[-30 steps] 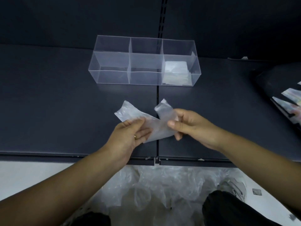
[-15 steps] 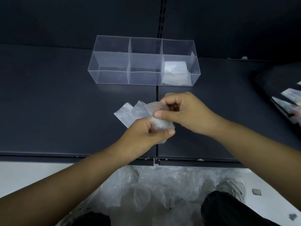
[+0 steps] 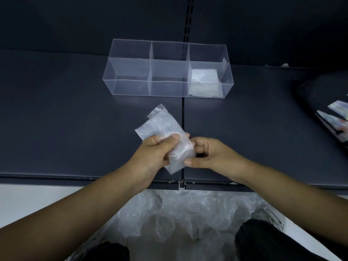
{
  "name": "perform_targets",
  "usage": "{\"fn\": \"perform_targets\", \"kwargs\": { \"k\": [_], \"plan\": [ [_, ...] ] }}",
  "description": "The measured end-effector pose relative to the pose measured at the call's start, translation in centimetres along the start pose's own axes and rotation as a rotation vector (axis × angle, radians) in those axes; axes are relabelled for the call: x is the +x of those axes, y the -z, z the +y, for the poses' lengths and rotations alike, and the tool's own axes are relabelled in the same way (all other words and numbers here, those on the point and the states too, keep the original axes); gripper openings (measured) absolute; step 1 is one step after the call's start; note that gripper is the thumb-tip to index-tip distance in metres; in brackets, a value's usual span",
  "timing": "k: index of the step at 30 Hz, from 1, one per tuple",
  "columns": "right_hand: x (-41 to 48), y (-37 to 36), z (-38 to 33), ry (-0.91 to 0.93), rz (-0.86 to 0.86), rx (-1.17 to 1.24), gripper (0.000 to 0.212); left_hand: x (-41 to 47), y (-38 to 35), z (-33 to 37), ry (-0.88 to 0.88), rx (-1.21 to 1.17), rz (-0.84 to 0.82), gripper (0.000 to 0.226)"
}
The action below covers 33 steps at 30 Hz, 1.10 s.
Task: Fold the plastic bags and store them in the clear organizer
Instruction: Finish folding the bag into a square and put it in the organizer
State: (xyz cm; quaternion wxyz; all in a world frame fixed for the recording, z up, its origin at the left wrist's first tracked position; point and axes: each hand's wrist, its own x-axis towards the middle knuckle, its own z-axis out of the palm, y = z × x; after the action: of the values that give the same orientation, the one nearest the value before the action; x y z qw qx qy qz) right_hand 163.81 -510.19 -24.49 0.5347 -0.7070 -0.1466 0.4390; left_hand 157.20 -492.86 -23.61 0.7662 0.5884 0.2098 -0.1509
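Both hands grasp one folded plastic bag (image 3: 165, 136): the left hand (image 3: 154, 153) pinches its middle, the right hand (image 3: 205, 157) its lower edge. Beyond them stands the clear organizer (image 3: 131, 85).

A: What are the hands doing?

B: The left hand (image 3: 156, 153) grips a folded bag (image 3: 165, 136), thumb pressed on top, fingers underneath. The right hand (image 3: 209, 157) pinches the bag's near right edge between thumb and curled fingers.

A: Beyond the fingertips?

B: The bag's loose end sticks out past the left fingers, toward the organizer (image 3: 167, 70) standing well apart on the dark shelf (image 3: 66, 113). The organizer's right compartment holds folded bags (image 3: 204, 81); the other two look empty.

A: Below the wrists?

B: Crumpled bags (image 3: 188, 215) lie heaped under the shelf edge.
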Motion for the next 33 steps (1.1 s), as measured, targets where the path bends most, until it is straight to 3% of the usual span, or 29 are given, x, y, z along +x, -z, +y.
{"fn": "perform_targets", "kwargs": {
  "k": [4,7,10,16,19,21,22,24,27,30,33],
  "plan": [
    [-0.2,-0.3,0.4,-0.024,0.055,-0.237,0.018,0.8,0.9,-1.2,0.044,-0.118,0.031,0.023],
    [-0.2,-0.3,0.5,-0.075,0.082,-0.445,0.017,1.7,2.0,-1.6,0.103,-0.179,0.147,0.020],
    [-0.5,-0.3,0.8,-0.102,0.115,-0.480,0.015,2.8,2.9,-1.8,0.132,-0.124,0.317,0.015],
    [-1.0,-0.1,1.1,-0.115,0.203,-0.467,0.005,3.7,3.7,-1.3,0.024,0.011,0.414,0.012],
    [-1.1,-0.1,1.0,-0.145,0.196,-0.482,0.005,3.7,4.4,-1.2,-0.139,0.189,0.524,0.015],
    [-1.2,-0.1,1.0,-0.153,0.192,-0.490,0.006,2.5,4.4,-1.2,-0.413,0.488,0.600,0.024],
    [-1.3,-0.1,1.0,-0.155,0.191,-0.488,0.007,1.7,4.0,-1.4,-0.569,0.663,0.570,0.026],
    [-1.4,-0.1,0.8,-0.161,0.191,-0.474,0.007,-0.2,2.3,-2.9,-0.711,0.954,0.297,0.034],
    [-1.6,-0.2,0.5,-0.176,0.187,-0.448,0.006,-2.0,0.3,-5.9,-0.598,1.243,-0.111,0.077],
    [-2.3,-0.2,0.2,-0.213,0.157,-0.269,0.007,-2.1,0.1,-7.5,-0.632,1.348,-0.131,0.087],
    [-3.3,-0.2,-0.3,-0.221,0.101,-0.098,0.011,-2.0,-0.2,-7.3,-0.688,1.264,-0.065,0.069]
  ]
}}
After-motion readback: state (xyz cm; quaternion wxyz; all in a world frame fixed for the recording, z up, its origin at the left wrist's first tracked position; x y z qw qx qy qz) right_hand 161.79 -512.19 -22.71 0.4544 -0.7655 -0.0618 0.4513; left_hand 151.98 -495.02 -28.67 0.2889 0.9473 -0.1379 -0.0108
